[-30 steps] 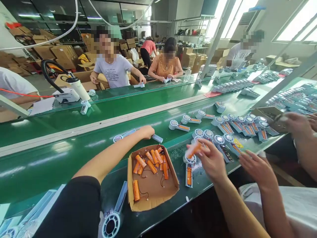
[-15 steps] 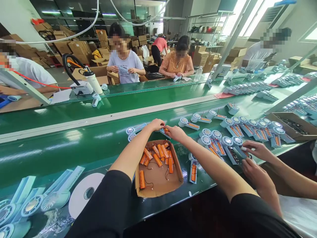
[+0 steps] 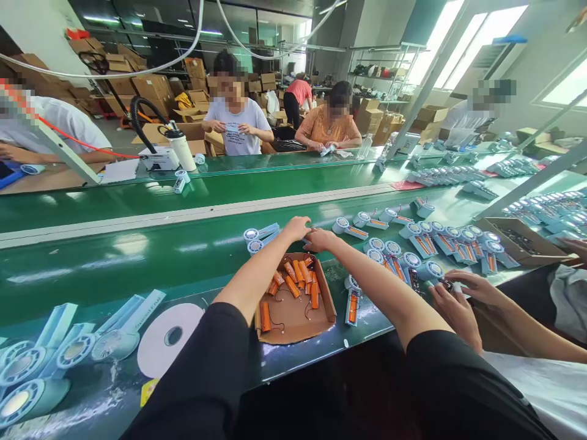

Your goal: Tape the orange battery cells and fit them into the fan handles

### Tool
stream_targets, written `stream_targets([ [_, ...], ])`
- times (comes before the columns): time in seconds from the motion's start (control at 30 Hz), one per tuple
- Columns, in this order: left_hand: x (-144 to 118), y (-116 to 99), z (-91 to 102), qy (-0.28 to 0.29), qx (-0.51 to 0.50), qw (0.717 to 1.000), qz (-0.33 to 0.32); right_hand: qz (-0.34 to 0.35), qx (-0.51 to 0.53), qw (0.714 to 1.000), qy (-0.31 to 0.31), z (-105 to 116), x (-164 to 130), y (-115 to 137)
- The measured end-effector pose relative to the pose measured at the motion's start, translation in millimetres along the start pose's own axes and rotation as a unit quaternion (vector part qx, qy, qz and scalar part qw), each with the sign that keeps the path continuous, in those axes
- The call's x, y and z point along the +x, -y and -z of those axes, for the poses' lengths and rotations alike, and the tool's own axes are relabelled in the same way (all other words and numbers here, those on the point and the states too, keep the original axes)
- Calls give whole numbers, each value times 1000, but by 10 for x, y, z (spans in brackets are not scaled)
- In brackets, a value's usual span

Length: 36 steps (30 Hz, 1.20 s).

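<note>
My left hand point(image 3: 298, 228) and my right hand point(image 3: 320, 239) meet just beyond the far edge of a cardboard tray point(image 3: 298, 333). Their fingers are closed and bent together, and what lies between them is mostly hidden. A trace of light blue shows beneath them. In the tray lie several orange batteries point(image 3: 265, 316) with thin dark wires. Left of my hands rest two light-blue handheld fan bodies point(image 3: 255, 246). To the right of the tray, a fan body with an orange battery in its handle point(image 3: 353, 307) lies on the bench.
Several battery-fitted fans point(image 3: 417, 241) spread to the right, near a co-worker's hands point(image 3: 458, 299). Beyond them sits a box of dark parts point(image 3: 518, 238). At left are a white reel point(image 3: 156, 348) and more fan bodies point(image 3: 114, 342). A green conveyor point(image 3: 137, 244) runs behind; people work across it.
The view has shifted slightly. My hands have drawn closer together, covering the light-blue handle and orange battery seen between them before. The co-worker's hands have moved a little on a fan.
</note>
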<state>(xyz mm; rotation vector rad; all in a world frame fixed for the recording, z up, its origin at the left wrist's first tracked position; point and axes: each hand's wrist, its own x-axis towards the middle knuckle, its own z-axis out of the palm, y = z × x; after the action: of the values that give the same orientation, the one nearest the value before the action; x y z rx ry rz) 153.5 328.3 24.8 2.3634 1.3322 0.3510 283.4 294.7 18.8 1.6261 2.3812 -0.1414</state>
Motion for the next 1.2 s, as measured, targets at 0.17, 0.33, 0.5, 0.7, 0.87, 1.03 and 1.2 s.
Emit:
stream_targets([
  [0.17, -1617, 343, 325, -64, -21, 998, 8, -14, 10, 998, -58, -25, -206, -117],
  [0.33, -3653, 998, 576, 7, 26, 995, 100, -2, 54, 989, -137, -81, -355, -172],
  [0.5, -4414, 1250, 387, 44, 128, 971, 198, 101, 265, 924, -255, -49, -797, 446],
  [0.7, -4511, 957, 316, -73, 169, 974, 129, 143, 547, 819, -96, -143, -1483, 1709],
  [0.87, -4631, 696, 442, -245, 185, 951, 43, 231, 587, 770, 91, -365, -1871, 2510],
  [1.03, -4739, 797, 377, -342, 143, 922, 108, 369, 386, 839, 101, -624, -2047, 2522],
  [1.2, -4744, 787, 34, -295, 77, 944, 128, 219, 323, 915, -104, -552, -1669, 1755],
])
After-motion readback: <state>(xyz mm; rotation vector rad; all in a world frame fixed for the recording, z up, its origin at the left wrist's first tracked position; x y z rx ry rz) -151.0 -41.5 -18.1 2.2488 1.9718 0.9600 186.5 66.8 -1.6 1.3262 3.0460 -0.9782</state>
